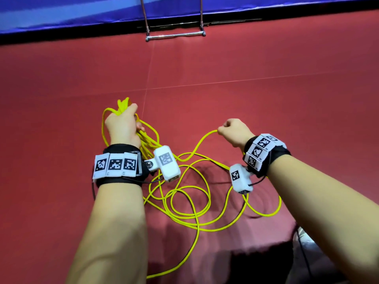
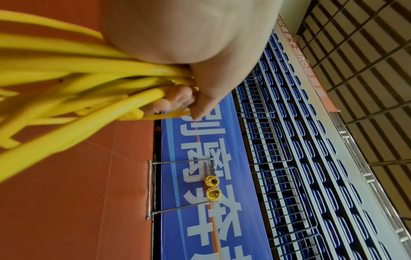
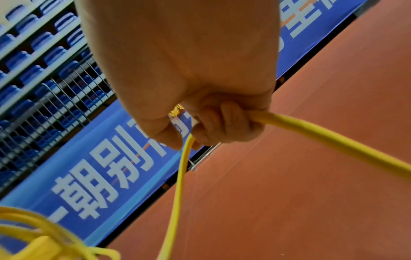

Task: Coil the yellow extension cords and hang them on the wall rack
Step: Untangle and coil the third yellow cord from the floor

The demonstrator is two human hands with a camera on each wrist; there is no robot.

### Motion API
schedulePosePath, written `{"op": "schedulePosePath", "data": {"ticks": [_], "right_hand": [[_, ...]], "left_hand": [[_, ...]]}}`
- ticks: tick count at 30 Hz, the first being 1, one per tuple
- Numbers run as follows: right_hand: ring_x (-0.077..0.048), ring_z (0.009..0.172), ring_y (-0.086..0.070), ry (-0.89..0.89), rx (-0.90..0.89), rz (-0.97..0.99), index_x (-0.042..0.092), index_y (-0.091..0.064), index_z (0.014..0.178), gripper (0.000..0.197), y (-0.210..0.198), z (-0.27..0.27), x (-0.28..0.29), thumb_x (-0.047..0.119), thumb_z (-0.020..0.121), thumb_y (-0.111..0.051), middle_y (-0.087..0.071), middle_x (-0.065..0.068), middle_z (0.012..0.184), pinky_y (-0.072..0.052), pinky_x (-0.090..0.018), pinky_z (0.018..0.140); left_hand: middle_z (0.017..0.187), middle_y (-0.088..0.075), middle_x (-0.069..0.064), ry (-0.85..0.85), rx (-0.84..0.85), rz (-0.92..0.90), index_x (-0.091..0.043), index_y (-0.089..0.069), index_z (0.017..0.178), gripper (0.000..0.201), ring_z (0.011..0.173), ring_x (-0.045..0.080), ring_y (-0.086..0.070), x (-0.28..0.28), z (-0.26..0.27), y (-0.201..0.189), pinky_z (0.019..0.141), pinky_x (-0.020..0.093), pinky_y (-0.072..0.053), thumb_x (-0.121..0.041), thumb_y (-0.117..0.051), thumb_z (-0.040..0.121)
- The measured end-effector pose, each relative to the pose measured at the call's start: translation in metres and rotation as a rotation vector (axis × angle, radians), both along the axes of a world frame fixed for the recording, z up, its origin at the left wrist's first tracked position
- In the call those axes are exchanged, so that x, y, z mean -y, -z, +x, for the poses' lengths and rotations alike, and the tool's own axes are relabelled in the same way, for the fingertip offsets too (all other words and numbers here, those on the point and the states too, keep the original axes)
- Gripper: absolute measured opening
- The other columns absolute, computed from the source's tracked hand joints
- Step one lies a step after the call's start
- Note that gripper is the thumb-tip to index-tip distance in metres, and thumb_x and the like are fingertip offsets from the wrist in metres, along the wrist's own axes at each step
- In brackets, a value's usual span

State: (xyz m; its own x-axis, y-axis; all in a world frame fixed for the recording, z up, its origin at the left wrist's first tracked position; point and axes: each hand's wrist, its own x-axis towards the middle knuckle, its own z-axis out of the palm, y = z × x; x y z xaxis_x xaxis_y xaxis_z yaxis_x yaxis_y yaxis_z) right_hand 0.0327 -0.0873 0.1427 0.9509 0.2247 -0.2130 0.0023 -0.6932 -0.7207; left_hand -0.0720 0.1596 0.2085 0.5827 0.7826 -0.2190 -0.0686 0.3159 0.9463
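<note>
Above the red floor (image 1: 266, 89), the left hand (image 1: 123, 126) gripped the gathered loops (image 1: 148, 143) of the yellow extension cord (image 1: 196, 220), while the right hand (image 1: 234, 132), fingers curled round one strand, held it off to the right, slack trailing near.

Your head camera looks down and forward over both forearms at the red floor (image 1: 266, 89), with the metal rack (image 1: 175, 35) far ahead. Each wrist camera sits very near its palm and faces the far blue banner (image 2: 200, 176); both also share the rack and floor
</note>
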Motion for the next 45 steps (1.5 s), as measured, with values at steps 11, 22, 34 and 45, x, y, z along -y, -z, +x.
{"op": "schedulePosePath", "data": {"ticks": [11, 22, 34, 45], "right_hand": [[-0.016, 0.062, -0.068, 0.029, -0.562, 0.766, 0.002, -0.054, 0.111, 0.029, -0.03, -0.012, -0.028, -0.015, 0.092, -0.043, -0.068, -0.01, 0.091, -0.055, -0.025, 0.054], [-0.015, 0.076, -0.058, -0.162, -0.806, 0.873, 0.006, -0.059, 0.127, 0.054, -0.032, -0.021, -0.037, -0.012, 0.083, -0.033, -0.062, -0.005, 0.094, -0.052, -0.031, 0.073], [-0.026, 0.066, -0.062, -0.479, -0.648, 0.687, 0.01, -0.047, 0.119, 0.034, -0.033, -0.039, -0.045, -0.01, 0.093, -0.044, -0.06, -0.016, 0.082, -0.046, -0.032, 0.065], [-0.007, 0.042, -0.026, -0.26, -0.45, 0.605, 0.015, -0.065, 0.101, 0.019, -0.032, -0.02, -0.02, 0.014, 0.102, -0.046, -0.036, 0.001, 0.06, -0.019, -0.014, 0.041]], "left_hand": [[0.052, -0.049, 0.0, 0.376, -0.099, 0.074, -0.012, -0.057, 0.077, 0.017, 0.037, 0.011, -0.041, 0.052, 0.012, 0.006, 0.041, 0.02, -0.039, -0.009, -0.061, 0.093], [0.07, -0.062, 0.006, 0.512, -0.177, 0.168, -0.006, -0.064, 0.084, 0.01, 0.045, 0.008, -0.052, 0.069, 0.016, 0.024, 0.041, 0.019, -0.044, -0.009, -0.062, 0.094], [0.059, -0.052, 0.011, 0.293, -0.114, 0.038, -0.003, -0.057, 0.079, 0.011, 0.037, 0.013, -0.043, 0.059, 0.014, 0.025, 0.037, 0.018, -0.034, 0.003, -0.06, 0.089], [0.06, -0.046, 0.004, 0.139, -0.068, 0.085, -0.011, -0.05, 0.088, 0.017, 0.038, 0.01, -0.042, 0.018, 0.014, 0.011, 0.039, 0.02, -0.035, -0.01, -0.066, 0.091]]}}
